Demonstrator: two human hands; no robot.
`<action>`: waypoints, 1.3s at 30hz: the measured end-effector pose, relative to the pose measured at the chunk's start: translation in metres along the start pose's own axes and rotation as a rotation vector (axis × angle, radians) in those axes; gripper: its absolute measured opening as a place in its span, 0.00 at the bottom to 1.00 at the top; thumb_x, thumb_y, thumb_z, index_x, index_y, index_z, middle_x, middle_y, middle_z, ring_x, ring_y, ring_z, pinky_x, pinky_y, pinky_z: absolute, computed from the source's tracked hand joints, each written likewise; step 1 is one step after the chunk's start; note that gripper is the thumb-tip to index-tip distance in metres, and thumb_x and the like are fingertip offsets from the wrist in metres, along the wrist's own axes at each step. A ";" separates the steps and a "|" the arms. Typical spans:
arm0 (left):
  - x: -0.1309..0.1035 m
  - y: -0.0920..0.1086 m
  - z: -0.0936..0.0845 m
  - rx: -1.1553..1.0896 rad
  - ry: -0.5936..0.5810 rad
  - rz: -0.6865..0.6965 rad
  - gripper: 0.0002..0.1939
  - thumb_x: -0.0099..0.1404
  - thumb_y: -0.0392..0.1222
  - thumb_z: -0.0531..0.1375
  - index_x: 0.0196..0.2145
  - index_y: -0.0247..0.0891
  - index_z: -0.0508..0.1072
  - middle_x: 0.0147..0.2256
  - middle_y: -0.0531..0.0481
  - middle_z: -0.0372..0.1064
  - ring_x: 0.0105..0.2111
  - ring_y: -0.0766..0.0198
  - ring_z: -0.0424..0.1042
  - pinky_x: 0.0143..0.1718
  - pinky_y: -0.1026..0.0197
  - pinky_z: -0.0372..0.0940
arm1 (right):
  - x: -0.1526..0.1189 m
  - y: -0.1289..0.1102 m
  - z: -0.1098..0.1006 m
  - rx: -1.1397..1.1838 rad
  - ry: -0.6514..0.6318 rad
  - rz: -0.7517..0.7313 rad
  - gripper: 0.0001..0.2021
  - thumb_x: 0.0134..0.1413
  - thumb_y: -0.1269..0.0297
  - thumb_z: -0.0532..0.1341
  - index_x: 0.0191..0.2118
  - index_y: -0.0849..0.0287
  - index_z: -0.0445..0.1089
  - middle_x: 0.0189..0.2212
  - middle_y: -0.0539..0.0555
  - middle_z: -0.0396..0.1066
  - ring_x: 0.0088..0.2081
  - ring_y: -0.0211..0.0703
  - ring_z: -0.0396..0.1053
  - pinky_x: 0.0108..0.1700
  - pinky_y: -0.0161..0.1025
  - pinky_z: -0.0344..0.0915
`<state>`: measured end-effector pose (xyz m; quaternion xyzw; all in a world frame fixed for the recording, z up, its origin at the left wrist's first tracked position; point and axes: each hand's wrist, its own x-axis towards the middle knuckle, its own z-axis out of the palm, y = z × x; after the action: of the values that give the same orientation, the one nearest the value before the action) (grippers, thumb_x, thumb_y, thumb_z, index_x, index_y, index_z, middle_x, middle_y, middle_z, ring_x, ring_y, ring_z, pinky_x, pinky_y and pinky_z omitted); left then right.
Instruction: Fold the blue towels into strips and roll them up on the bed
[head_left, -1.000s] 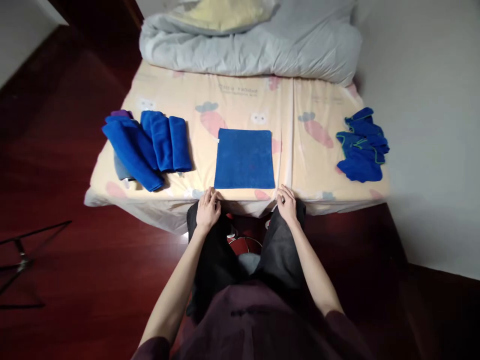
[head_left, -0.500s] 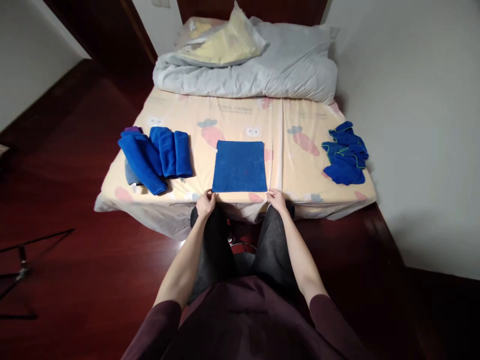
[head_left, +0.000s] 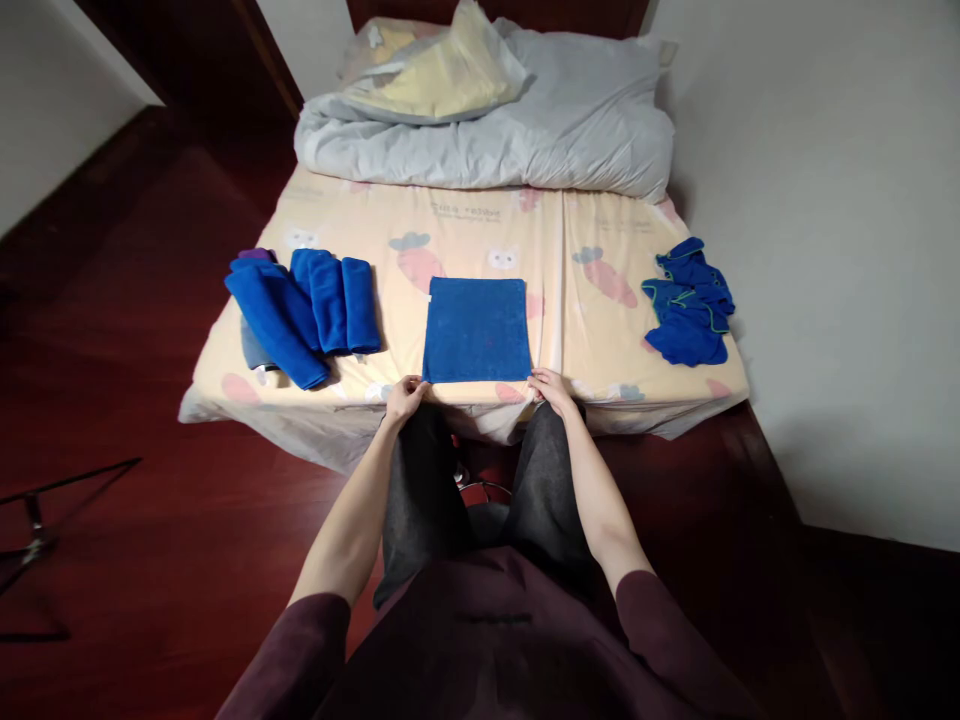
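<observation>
A square blue towel (head_left: pixel 478 330) lies flat on the bed's near edge, in front of my knees, with a small white tag at its far left corner. My left hand (head_left: pixel 406 397) is closed at the near left corner, thumb and fingers pinching it. At the near right corner, my right hand (head_left: pixel 550 389) pinches the cloth the same way. To the left lie several rolled blue towels (head_left: pixel 322 300), with a bit of purple cloth (head_left: pixel 257 255) behind them. A crumpled heap of blue cloths with green edging (head_left: pixel 688 305) rests to the right.
The bed (head_left: pixel 465 225) has a cream sheet with carrot prints. Across its far end lie a rolled grey quilt (head_left: pixel 585 120) and a yellow pillow (head_left: pixel 442 85) in a clear cover. A wall (head_left: pixel 825 250) stands close on the right; a black metal stand (head_left: pixel 34 520) is at left.
The view has shifted slightly. My hands stay at the towel's two near corners, the left a little further out, and the towel lies as before.
</observation>
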<state>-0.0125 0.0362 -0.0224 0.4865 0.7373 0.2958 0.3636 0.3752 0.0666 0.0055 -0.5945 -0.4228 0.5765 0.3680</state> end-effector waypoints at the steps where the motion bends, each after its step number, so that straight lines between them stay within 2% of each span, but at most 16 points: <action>1: 0.002 -0.001 0.000 -0.017 -0.004 0.000 0.21 0.65 0.52 0.61 0.49 0.35 0.75 0.34 0.46 0.78 0.36 0.57 0.77 0.42 0.59 0.70 | 0.000 -0.001 0.001 -0.001 -0.002 0.006 0.12 0.56 0.64 0.71 0.43 0.61 0.73 0.28 0.50 0.75 0.18 0.30 0.61 0.19 0.29 0.62; 4: 0.003 0.000 0.001 0.008 -0.010 -0.010 0.20 0.65 0.53 0.60 0.48 0.36 0.75 0.37 0.45 0.78 0.37 0.57 0.78 0.43 0.59 0.70 | -0.001 -0.004 0.003 -0.001 0.006 0.034 0.09 0.57 0.64 0.71 0.39 0.61 0.72 0.26 0.49 0.74 0.17 0.30 0.62 0.18 0.28 0.61; 9: -0.006 0.015 -0.002 0.086 0.009 -0.014 0.15 0.67 0.49 0.59 0.45 0.37 0.74 0.39 0.42 0.79 0.41 0.53 0.78 0.48 0.54 0.70 | -0.006 -0.008 0.008 0.003 0.041 0.041 0.09 0.58 0.66 0.71 0.35 0.59 0.69 0.23 0.47 0.72 0.17 0.31 0.65 0.17 0.26 0.62; 14: -0.029 0.026 -0.007 0.234 -0.009 0.018 0.13 0.67 0.49 0.61 0.45 0.40 0.74 0.42 0.41 0.79 0.47 0.49 0.78 0.50 0.53 0.68 | -0.017 -0.014 0.008 0.017 0.067 0.015 0.11 0.60 0.63 0.69 0.31 0.59 0.68 0.22 0.48 0.72 0.18 0.33 0.69 0.19 0.27 0.66; 20: -0.060 0.025 -0.011 0.311 -0.003 0.064 0.12 0.67 0.49 0.61 0.44 0.41 0.75 0.41 0.44 0.80 0.44 0.51 0.79 0.45 0.57 0.68 | -0.036 -0.011 0.003 -0.002 0.104 -0.071 0.18 0.57 0.54 0.72 0.27 0.58 0.67 0.19 0.50 0.72 0.19 0.37 0.71 0.23 0.31 0.69; 23: -0.068 0.028 -0.013 0.286 0.020 0.092 0.11 0.66 0.48 0.61 0.42 0.40 0.75 0.40 0.44 0.80 0.42 0.53 0.79 0.44 0.58 0.67 | -0.043 -0.008 0.005 -0.007 0.150 -0.150 0.16 0.55 0.53 0.71 0.30 0.57 0.67 0.19 0.47 0.71 0.20 0.37 0.70 0.24 0.31 0.68; 26: -0.072 0.031 -0.013 0.242 0.043 0.114 0.10 0.67 0.49 0.61 0.41 0.41 0.75 0.39 0.45 0.80 0.42 0.54 0.79 0.44 0.58 0.68 | -0.046 -0.007 0.009 -0.018 0.184 -0.257 0.15 0.52 0.54 0.70 0.38 0.55 0.67 0.22 0.44 0.71 0.20 0.36 0.69 0.24 0.31 0.67; 29: -0.073 0.032 -0.013 0.214 0.054 0.134 0.09 0.68 0.49 0.60 0.40 0.42 0.73 0.39 0.46 0.79 0.42 0.54 0.78 0.45 0.58 0.68 | -0.046 -0.008 0.011 -0.059 0.158 -0.297 0.16 0.53 0.53 0.67 0.44 0.55 0.69 0.25 0.45 0.71 0.22 0.37 0.69 0.26 0.33 0.67; 31: -0.071 0.030 -0.012 0.212 0.056 0.142 0.10 0.68 0.49 0.60 0.42 0.42 0.73 0.39 0.46 0.79 0.42 0.54 0.78 0.46 0.57 0.68 | -0.046 -0.008 0.009 -0.087 0.115 -0.300 0.17 0.53 0.52 0.66 0.44 0.56 0.73 0.26 0.47 0.72 0.23 0.38 0.69 0.27 0.35 0.68; 33: -0.068 0.026 -0.011 0.214 0.066 0.158 0.14 0.68 0.48 0.60 0.49 0.42 0.73 0.40 0.46 0.79 0.43 0.54 0.78 0.47 0.57 0.68 | -0.044 -0.007 0.005 -0.127 0.071 -0.316 0.18 0.48 0.53 0.68 0.43 0.58 0.75 0.24 0.47 0.71 0.24 0.39 0.69 0.30 0.36 0.68; 36: -0.062 0.020 -0.009 0.244 0.085 0.235 0.22 0.67 0.44 0.60 0.58 0.42 0.71 0.44 0.45 0.76 0.47 0.53 0.76 0.50 0.55 0.69 | -0.038 -0.003 0.000 -0.221 0.058 -0.363 0.19 0.41 0.62 0.70 0.43 0.60 0.77 0.23 0.46 0.69 0.25 0.40 0.68 0.32 0.37 0.67; 39: -0.056 0.015 -0.008 0.299 0.079 0.309 0.22 0.67 0.41 0.58 0.57 0.43 0.75 0.47 0.42 0.73 0.51 0.51 0.73 0.53 0.54 0.69 | -0.030 0.000 -0.002 -0.355 0.101 -0.427 0.15 0.40 0.70 0.65 0.39 0.60 0.78 0.27 0.47 0.69 0.26 0.39 0.65 0.34 0.37 0.67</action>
<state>0.0032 -0.0112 0.0080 0.6303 0.7033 0.2544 0.2084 0.3774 0.0387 0.0172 -0.5750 -0.6140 0.3723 0.3920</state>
